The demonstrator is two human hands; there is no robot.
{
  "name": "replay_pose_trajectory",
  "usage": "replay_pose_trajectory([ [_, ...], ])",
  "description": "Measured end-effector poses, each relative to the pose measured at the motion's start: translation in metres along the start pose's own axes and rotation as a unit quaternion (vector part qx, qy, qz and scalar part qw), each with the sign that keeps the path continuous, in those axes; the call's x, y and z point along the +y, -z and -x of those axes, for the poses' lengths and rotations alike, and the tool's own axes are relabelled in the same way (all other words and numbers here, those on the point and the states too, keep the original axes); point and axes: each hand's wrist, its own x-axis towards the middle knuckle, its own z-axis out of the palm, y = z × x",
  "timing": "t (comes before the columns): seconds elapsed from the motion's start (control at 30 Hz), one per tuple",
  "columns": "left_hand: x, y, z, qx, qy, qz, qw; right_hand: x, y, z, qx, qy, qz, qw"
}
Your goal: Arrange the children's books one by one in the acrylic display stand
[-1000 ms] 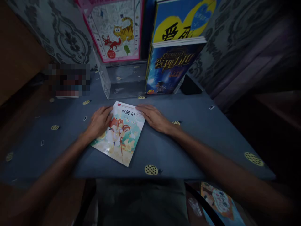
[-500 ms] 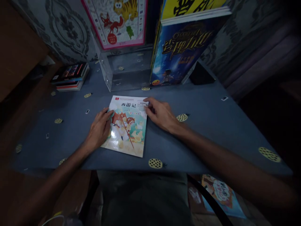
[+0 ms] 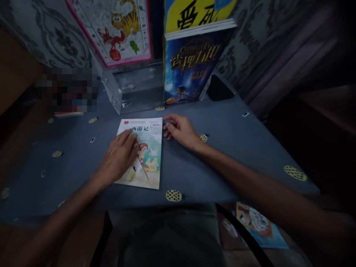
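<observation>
A thin paperback book [image 3: 151, 163] lies face up on the blue tablecloth [image 3: 194, 178]. Its cover is pale with a cartoon figure holding a long staff and dark Chinese characters at the top. My left hand [image 3: 119, 154] rests flat over the left half of the cover, its fingers stretched toward the title. At the top right corner of the book is my right hand [image 3: 179, 130], with its index fingertip at the corner and the other fingers loosely curled, apart from one another. Nothing shows in the right hand's grasp.
Behind the book stands a clear acrylic rack [image 3: 116, 96] with a pink-edged picture book [image 3: 122, 33] and a blue book [image 3: 191, 66]. A dark flat object [image 3: 221, 89] lies right of it. A blurred book stack [image 3: 68, 113] sits at left. Another book [image 3: 258, 226] lies below the table edge.
My left hand has slid right, further onto the cover. My right hand has drawn off the cover to its top right corner. The view has shifted, and the book lies straighter.
</observation>
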Motion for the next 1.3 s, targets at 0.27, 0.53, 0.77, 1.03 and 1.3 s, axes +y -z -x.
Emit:
replay_pose_trajectory([
  [0.27,0.048,-0.019,-0.033,-0.046,0.015,-0.036,0.998,0.000,0.014,-0.007,-0.069,-0.003,-0.056,0.996],
  [0.53,0.004,0.022,-0.004,-0.161,-0.107,-0.054,0.980,-0.014,0.016,-0.003,-0.142,-0.053,-0.110,0.982],
  [0.77,0.046,0.006,-0.017,-0.055,-0.002,-0.166,0.985,-0.018,0.013,0.001,-0.147,-0.055,-0.132,0.979],
  [1.03,0.055,0.008,-0.022,-0.052,0.005,-0.179,0.982,-0.015,0.014,0.000,-0.149,-0.045,-0.130,0.979],
  [1.3,0.050,0.011,-0.024,-0.043,-0.003,-0.160,0.986,-0.014,0.014,0.000,-0.148,-0.048,-0.129,0.979],
])
